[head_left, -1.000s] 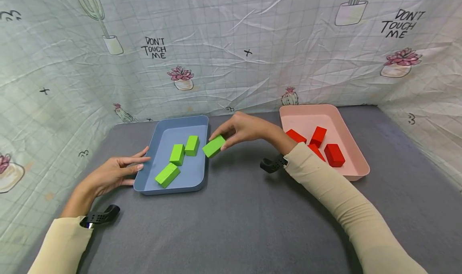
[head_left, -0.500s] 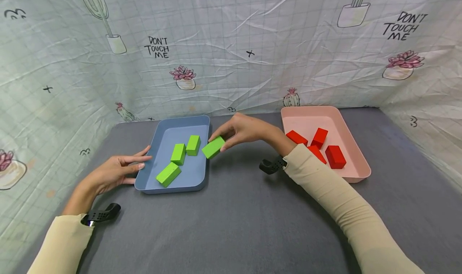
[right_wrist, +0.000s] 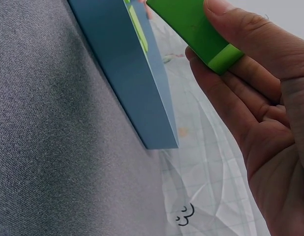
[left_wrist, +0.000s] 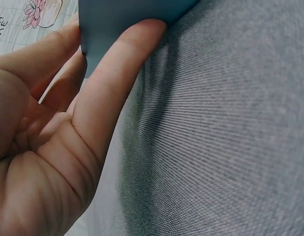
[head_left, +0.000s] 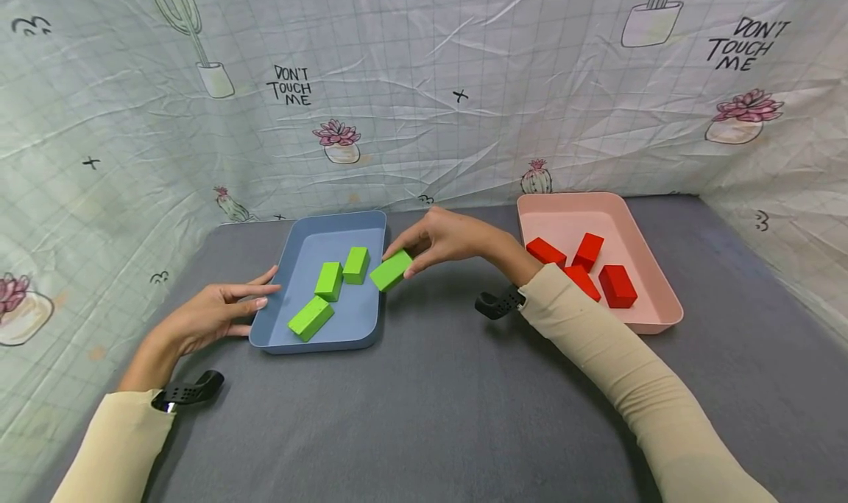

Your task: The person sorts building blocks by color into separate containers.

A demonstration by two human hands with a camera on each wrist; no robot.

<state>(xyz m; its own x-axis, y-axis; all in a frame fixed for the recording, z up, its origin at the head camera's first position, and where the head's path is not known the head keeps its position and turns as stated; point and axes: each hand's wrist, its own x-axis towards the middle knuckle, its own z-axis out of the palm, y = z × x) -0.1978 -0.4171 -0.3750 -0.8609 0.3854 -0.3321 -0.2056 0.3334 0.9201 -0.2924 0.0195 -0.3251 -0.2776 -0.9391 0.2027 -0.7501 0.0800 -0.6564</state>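
Note:
My right hand (head_left: 450,236) pinches a green block (head_left: 391,269) between thumb and fingers, holding it tilted over the right rim of the blue tray (head_left: 371,333). In the right wrist view that green block (right_wrist: 184,27) is above the tray's wall (right_wrist: 135,93). Inside the blue tray lie three more green blocks: a near one (head_left: 310,318), a middle one (head_left: 329,281) and a far one (head_left: 356,265). My left hand (head_left: 208,315) touches the tray's left side with extended fingers. In the left wrist view one finger (left_wrist: 110,83) lies against the tray's outer wall (left_wrist: 122,24).
A pink tray (head_left: 652,300) with several red blocks (head_left: 617,286) stands at the back right, partly hidden by my right sleeve (head_left: 596,348). Grey cloth (head_left: 397,422) covers the table. A printed white curtain (head_left: 411,68) hangs behind and at the sides.
The head view has shifted slightly. Both hands, the held green block and the trays keep practically the same places relative to each other.

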